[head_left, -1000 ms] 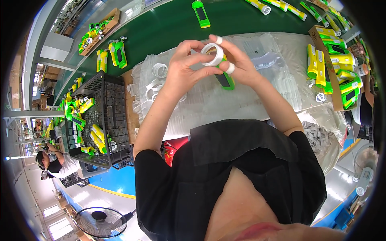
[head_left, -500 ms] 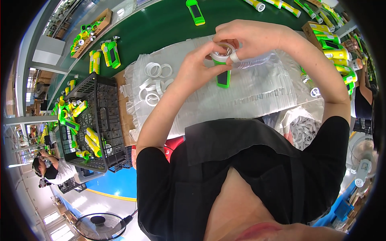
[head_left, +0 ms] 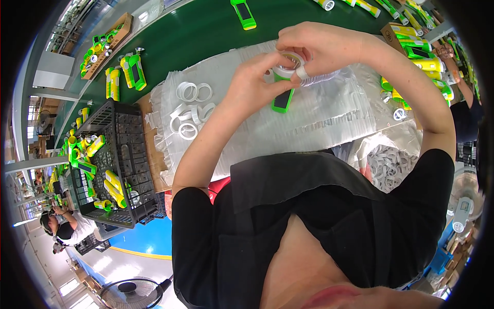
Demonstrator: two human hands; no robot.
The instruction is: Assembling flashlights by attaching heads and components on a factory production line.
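My left hand (head_left: 254, 80) grips a green torch (head_left: 282, 98) with a dark panel, its head pointing up toward me. My right hand (head_left: 314, 44) pinches a white ring (head_left: 288, 64) on the torch's head, with white tape on one fingertip. Both hands meet above a sheet of clear plastic bags (head_left: 319, 118) spread over the green table (head_left: 206, 36). Several loose white rings (head_left: 190, 110) lie on the plastic to the left of my left forearm.
A black crate (head_left: 121, 154) with green-and-yellow torches stands at the left. More torches lie on the table: a pair (head_left: 134, 72) at upper left, one (head_left: 243, 13) at the top, boxes of them (head_left: 417, 49) at right. A bag of white rings (head_left: 383, 165) sits lower right. A person (head_left: 64, 226) works far left.
Both hands with the torch and ring have shifted up and to the right in view, and my right hand now covers more of the ring on the torch's head.
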